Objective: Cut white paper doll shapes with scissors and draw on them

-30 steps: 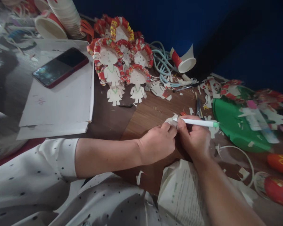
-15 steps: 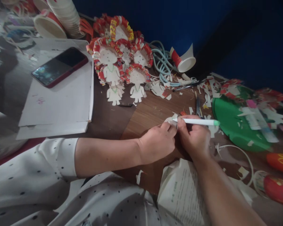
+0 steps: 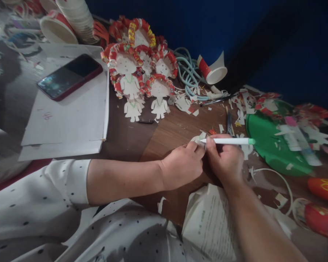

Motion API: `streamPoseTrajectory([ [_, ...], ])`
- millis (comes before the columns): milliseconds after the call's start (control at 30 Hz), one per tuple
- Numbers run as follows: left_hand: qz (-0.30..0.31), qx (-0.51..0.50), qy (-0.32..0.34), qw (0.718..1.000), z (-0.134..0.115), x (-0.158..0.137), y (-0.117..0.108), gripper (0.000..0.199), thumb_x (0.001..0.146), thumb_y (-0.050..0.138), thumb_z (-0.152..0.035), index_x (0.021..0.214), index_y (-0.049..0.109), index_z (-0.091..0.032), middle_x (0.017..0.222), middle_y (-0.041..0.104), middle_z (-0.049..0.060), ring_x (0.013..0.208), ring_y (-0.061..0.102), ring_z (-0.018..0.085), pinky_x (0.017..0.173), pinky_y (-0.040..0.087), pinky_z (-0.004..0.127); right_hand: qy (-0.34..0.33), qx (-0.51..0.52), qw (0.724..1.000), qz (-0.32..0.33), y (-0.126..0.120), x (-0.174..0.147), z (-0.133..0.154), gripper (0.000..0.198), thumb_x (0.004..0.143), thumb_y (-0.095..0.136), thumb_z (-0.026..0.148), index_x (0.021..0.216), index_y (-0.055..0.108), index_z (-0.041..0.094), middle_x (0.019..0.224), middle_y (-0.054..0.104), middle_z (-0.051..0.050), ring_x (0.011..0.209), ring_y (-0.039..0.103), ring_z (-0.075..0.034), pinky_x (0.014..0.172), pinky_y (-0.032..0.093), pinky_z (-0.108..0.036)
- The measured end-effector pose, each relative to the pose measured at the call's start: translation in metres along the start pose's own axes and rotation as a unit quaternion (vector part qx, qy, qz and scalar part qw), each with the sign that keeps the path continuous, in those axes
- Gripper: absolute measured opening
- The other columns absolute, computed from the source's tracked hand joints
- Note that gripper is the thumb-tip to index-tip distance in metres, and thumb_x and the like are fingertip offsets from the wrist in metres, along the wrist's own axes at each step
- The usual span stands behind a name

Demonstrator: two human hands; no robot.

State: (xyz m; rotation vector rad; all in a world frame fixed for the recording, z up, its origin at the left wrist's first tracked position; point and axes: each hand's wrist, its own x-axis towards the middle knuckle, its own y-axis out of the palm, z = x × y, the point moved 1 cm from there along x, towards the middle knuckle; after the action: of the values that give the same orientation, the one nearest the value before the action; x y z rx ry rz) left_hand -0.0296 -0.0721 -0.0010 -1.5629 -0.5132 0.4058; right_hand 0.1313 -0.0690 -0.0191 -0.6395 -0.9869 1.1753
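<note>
My right hand (image 3: 226,156) is closed round a white marker pen (image 3: 232,141) with a green end. The pen's tip points left and meets a small white paper cutout (image 3: 197,138). Fingers curled, my left hand (image 3: 183,164) grips that cutout from the near side and hides most of it. Up and to the left stands a cluster of white paper dolls (image 3: 158,94) with red curled-paper hair; some have green lines at the neck. Scissors (image 3: 229,123) lie just beyond my right hand.
At the left a phone (image 3: 71,76) rests on a white box (image 3: 68,120). Stacked paper cups (image 3: 78,22) stand behind it. A coiled pale-blue cable (image 3: 188,69) and a cut cup (image 3: 216,72) lie at the back. Right are a green disc (image 3: 270,153), paper scraps and a printed sheet (image 3: 207,222).
Both hands stay in nearly the same place. The marker has shifted very slightly at the cutout.
</note>
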Motion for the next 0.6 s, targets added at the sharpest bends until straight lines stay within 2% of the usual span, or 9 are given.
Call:
streamPoseTrajectory([
  [267, 0.014, -0.006, -0.002, 1.000, 0.0002, 0.0015, -0.0006, 0.034, 0.095, 0.040, -0.019, 0.110, 0.069, -0.010, 0.112, 0.060, 0.018, 0.103, 0.054, 0.025, 0.067, 0.046, 0.028, -0.004, -0.006, 1.000, -0.006, 0.0004, -0.0008, -0.0016, 0.033, 0.091, 0.050, 0.047, 0.084, 0.066, 0.018, 0.074, 0.070, -0.007, 0.068, 0.066, -0.021, 0.065, 0.050, -0.031],
  [600, 0.003, -0.004, 0.000, 1.000, 0.0004, 0.0004, -0.0001, 0.034, 0.095, 0.039, -0.018, 0.109, 0.069, -0.010, 0.110, 0.061, 0.017, 0.103, 0.054, 0.025, 0.068, 0.046, 0.028, 0.009, -0.008, 1.000, 0.000, -0.0004, 0.0002, 0.0005, 0.034, 0.090, 0.049, 0.048, 0.083, 0.065, 0.019, 0.074, 0.070, -0.007, 0.068, 0.066, -0.022, 0.066, 0.050, -0.032],
])
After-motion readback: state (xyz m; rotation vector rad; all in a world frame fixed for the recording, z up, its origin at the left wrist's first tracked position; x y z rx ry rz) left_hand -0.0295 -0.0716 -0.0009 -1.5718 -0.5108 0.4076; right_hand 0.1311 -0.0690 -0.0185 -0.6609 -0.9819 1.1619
